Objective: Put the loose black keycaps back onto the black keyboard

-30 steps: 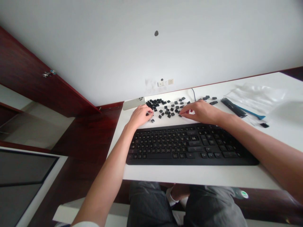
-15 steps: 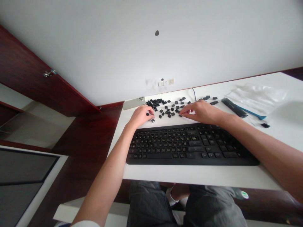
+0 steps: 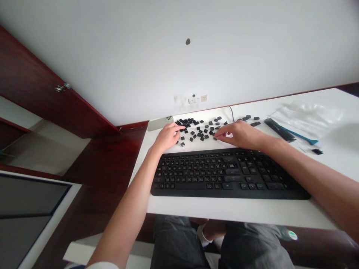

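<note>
Many loose black keycaps (image 3: 199, 135) lie scattered on the white table beyond the black keyboard (image 3: 193, 175), whose upper rows show bare sockets where keycaps are off. My left hand (image 3: 167, 137) is over the left side of the scatter, its index finger stretched out to the edge of a denser heap of keycaps (image 3: 187, 122). Its other fingers are partly hidden, and I see nothing held. My right hand (image 3: 238, 133) rests at the right side of the scatter. Its thumb and index fingertips come together on a single keycap (image 3: 215, 138) at the table surface.
A phone (image 3: 158, 123) lies behind my left hand. To the right are a clear plastic bag (image 3: 305, 114), a bundle of dark strips (image 3: 280, 130), a blue pry tool (image 3: 304, 138) and a small black piece (image 3: 317, 151). A cable (image 3: 231, 112) runs behind the keycaps.
My left hand has let go of a spot near the front keycaps, and its index finger now reaches farther toward the heap. My right hand stays at the same keycap. The view shifted slightly.
</note>
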Demonstrator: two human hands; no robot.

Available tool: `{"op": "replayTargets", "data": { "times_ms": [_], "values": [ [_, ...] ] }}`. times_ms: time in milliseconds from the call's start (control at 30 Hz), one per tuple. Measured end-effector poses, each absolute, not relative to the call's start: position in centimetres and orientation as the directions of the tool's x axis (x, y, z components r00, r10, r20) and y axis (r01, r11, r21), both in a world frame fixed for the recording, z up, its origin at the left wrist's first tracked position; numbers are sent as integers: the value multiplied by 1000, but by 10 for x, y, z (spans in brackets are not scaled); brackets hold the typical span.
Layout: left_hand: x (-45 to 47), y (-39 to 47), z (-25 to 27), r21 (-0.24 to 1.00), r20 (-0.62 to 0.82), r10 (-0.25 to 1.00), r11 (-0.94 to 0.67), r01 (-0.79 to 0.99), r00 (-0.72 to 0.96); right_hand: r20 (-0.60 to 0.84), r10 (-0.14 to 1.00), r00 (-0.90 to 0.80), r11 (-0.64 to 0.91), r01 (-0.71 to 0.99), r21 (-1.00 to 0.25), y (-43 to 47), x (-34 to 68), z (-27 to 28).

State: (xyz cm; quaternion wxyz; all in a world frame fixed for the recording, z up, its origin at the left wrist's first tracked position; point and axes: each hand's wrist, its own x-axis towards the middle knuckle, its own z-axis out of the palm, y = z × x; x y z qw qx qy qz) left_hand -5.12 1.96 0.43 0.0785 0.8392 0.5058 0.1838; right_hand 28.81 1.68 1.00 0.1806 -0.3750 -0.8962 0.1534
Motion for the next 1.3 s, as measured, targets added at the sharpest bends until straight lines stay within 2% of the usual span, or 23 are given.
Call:
{"op": "replayTargets", "data": {
  "times_ms": [133, 433, 667, 1033, 1300],
  "values": [
    [-47, 20, -1, 288, 167, 869, -495, 820, 466, 207, 734, -647, 665, 625, -409, 17, 289, 10],
    [-48, 19, 5, 261, 215, 891, -447, 856, 399, 207, 736, -644, 661, 621, -421, 15, 288, 11],
    [-48, 22, 0, 209, 195, 896, -436, 875, 400, 209, 733, -647, 665, 620, -416, 16, 288, 10],
    [-45, 20, 2, 240, 157, 917, -396, 886, 367, 198, 737, -646, 661, 628, -411, 14, 287, 12],
    [-42, 16, 7, 247, 183, 922, -379, 892, 341, 195, 739, -645, 660, 632, -407, 14, 286, 13]
  ]
}}
